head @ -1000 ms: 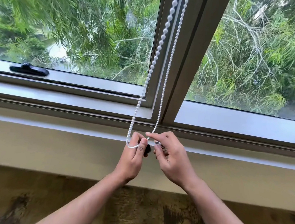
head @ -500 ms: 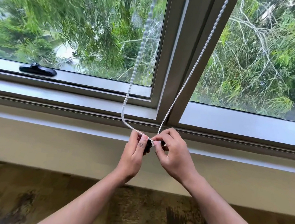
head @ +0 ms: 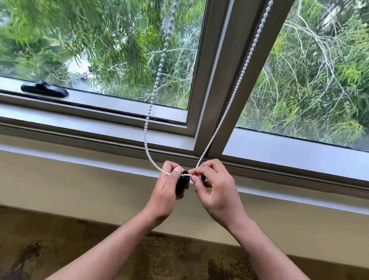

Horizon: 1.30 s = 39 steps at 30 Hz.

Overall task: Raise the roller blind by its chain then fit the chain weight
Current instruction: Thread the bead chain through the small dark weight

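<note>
A white bead chain (head: 236,87) hangs in a loop from above, its two strands running down in front of the window and meeting between my hands. My left hand (head: 165,194) pinches the chain's bottom and holds a small black chain weight (head: 182,182) against its fingers. My right hand (head: 215,193) pinches the chain just right of the weight, and the beads lie across the weight's top. Most of the weight is hidden by my fingers. The blind itself is out of view.
The grey window frame with its central mullion (head: 211,78) stands right behind the chain. A black window handle (head: 44,89) lies on the left sash. Below the sill (head: 62,151) is a beige wall, then mottled brown floor (head: 28,248).
The two chain strands have spread apart, the left one swinging left and the right one slanting right. My hands stay together at the loop's bottom, now with the chain across the black weight.
</note>
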Each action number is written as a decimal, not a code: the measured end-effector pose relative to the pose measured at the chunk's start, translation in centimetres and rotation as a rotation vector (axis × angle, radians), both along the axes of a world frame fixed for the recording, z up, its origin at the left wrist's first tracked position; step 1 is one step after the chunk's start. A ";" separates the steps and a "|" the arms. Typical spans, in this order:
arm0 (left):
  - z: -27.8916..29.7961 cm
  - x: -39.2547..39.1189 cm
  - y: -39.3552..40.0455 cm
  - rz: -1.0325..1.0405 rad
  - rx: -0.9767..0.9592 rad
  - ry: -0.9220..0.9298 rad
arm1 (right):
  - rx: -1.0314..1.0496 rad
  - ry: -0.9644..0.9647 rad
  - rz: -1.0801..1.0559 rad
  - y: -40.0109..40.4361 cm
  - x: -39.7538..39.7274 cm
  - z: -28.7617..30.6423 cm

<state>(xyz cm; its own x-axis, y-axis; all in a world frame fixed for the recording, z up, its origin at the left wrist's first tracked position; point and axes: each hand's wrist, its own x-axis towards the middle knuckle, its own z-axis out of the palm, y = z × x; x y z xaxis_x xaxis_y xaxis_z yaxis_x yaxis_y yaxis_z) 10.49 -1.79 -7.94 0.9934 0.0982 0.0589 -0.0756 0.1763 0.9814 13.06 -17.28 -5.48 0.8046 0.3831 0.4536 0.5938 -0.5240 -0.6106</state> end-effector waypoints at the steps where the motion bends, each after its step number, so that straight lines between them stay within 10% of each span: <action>1: 0.0 0.0 0.0 -0.010 -0.002 0.000 | 0.017 0.017 -0.003 0.0 0.0 0.1; 39: -0.4 0.3 0.9 0.023 0.268 -0.177 | -0.044 -0.005 0.085 0.0 0.7 4.8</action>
<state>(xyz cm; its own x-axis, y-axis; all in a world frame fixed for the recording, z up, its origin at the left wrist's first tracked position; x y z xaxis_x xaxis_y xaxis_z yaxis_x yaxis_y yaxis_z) 10.80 -0.88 -8.38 0.9632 0.0784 0.2571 -0.2499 -0.0910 0.9640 13.75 -17.26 -0.64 0.7663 0.4695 0.4386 0.6400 -0.4979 -0.5852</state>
